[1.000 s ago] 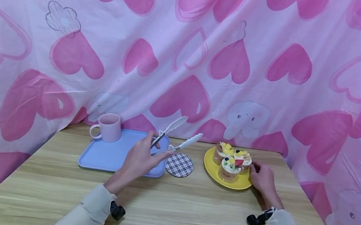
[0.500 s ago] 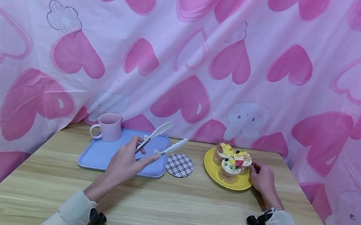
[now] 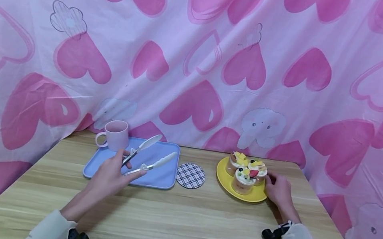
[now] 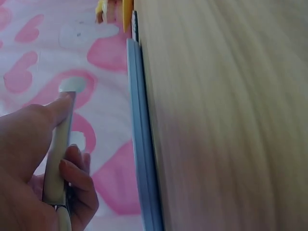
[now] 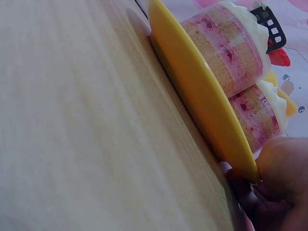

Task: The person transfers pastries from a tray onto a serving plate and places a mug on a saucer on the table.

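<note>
My left hand grips tongs with metal arms and white tips. The tongs' arms stand spread apart over the blue tray, nothing between the tips. In the left wrist view, thumb and fingers wrap the tongs above the table. At the right, my right hand pinches the rim of a yellow plate. Three clear cups of layered cake stand on it, topped with cream and fruit. The right wrist view has the plate at the table, thumb over its rim and fingers beneath.
A pink mug stands at the tray's back left corner. Between tray and plate lies a round checked coaster. Behind the wooden table hangs a pink heart-patterned cloth.
My left hand has drawn back to the left and toward me with the tongs, from near the coaster to over the tray. The right hand and plate have stayed put.
</note>
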`<state>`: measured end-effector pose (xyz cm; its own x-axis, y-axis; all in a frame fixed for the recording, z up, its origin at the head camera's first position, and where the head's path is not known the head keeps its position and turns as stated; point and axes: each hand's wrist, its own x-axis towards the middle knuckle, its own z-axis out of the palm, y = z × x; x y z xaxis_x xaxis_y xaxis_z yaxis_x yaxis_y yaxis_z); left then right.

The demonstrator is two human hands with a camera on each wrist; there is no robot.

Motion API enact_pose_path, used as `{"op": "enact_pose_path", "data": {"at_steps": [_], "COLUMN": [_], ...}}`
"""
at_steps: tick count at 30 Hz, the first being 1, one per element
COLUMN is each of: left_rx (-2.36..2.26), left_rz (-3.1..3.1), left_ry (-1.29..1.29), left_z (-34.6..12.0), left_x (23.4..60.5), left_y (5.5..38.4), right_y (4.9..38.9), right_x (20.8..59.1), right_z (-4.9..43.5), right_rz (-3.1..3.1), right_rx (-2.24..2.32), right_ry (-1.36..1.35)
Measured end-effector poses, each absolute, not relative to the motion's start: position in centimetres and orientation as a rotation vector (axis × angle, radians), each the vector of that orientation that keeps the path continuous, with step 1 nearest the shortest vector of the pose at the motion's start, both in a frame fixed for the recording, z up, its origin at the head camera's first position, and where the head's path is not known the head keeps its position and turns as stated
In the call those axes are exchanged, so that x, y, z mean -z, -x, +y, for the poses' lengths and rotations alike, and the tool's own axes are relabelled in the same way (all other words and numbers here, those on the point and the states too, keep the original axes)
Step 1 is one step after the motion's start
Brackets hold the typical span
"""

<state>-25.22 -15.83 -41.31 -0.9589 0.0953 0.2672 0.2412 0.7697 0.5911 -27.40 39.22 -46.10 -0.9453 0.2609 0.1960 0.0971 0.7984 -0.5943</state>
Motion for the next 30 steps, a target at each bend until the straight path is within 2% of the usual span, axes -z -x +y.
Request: {"op": "enact_pose_path", "data": {"at_steps": [11, 30], "left_rx": [0.844, 0.582], "left_rz": [-2.844, -3.073], "left_ry": [0.253, 0.213], "left_z": [-19.6, -20.6], "left_x": [42.2, 41.3], "left_y": [25.1, 24.5], "right_y": [27.3, 27.3], "right_x": [45.8, 45.9], "right_z": [39.1, 39.2], "right_rz": [-2.733, -2.729], "right_rx": [-0.917, -0.886], "right_ry": [0.297, 0.291]}}
